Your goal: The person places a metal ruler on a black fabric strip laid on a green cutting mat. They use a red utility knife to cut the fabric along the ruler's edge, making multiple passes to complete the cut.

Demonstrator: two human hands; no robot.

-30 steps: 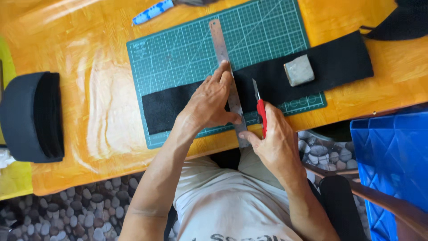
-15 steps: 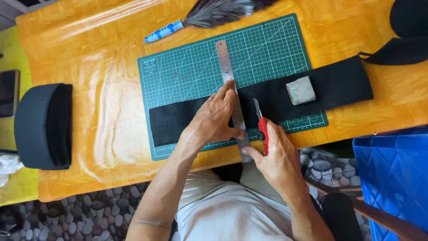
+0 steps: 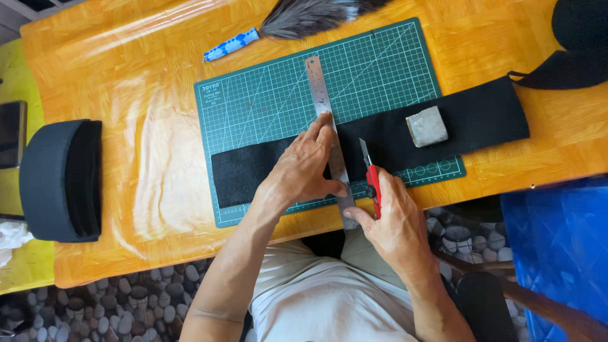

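Your left hand (image 3: 303, 170) presses flat, fingers spread, on the long steel ruler (image 3: 329, 136) across the soft, limp black felt strip (image 3: 380, 142). At its four o'clock, your right hand (image 3: 392, 221) grips the red-handled utility knife (image 3: 372, 182); pin the likely slippery ruler mid-length.

The left hand (image 3: 303, 170) presses a steel ruler (image 3: 329, 136) onto black fabric (image 3: 380, 142) while the right hand (image 3: 394, 218) holds a red knife (image 3: 371, 180).

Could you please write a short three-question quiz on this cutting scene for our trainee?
1. True or false: the left hand presses the steel ruler onto the black fabric strip.
2. What does the right hand hold? A) scissors B) red utility knife C) pen
3. What rests on the strip, right of the ruler?

Key: 1 true; 2 B; 3 a grey block.
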